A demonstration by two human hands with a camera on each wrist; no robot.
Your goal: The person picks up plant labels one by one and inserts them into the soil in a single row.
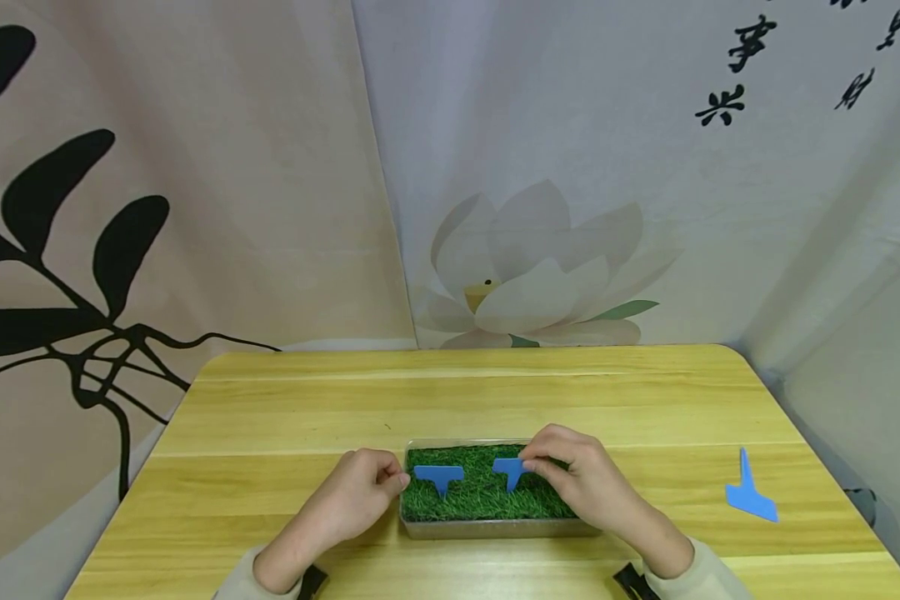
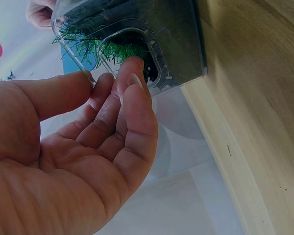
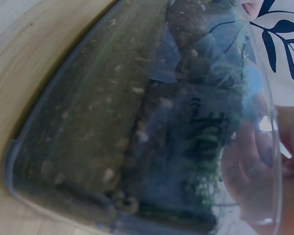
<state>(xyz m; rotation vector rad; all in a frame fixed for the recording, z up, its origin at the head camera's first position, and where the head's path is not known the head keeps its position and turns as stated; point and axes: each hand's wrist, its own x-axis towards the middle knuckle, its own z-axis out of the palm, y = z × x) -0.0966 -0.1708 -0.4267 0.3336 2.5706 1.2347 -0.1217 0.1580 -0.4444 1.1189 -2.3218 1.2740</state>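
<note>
A clear plastic box (image 1: 495, 529) filled with dark soil and topped with green grass (image 1: 472, 500) stands on the table. Two blue T-shaped plant labels stand upright in the grass, a left one (image 1: 439, 473) and a right one (image 1: 507, 467). My right hand (image 1: 581, 475) pinches the right label at its right end between thumb and fingers. At the box's left end, my left hand (image 1: 363, 492) pinches the rim with thumb and fingertips. In the left wrist view, its curled fingers (image 2: 137, 112) lie against the end wall. The right wrist view mostly looks through the box wall (image 3: 63, 137).
Another blue plant label (image 1: 751, 496) lies on the wooden table (image 1: 307, 417) at the right, its pointed stem toward the back. Behind the table hangs a pale cloth (image 1: 270, 167) printed with leaves, a lotus and black characters.
</note>
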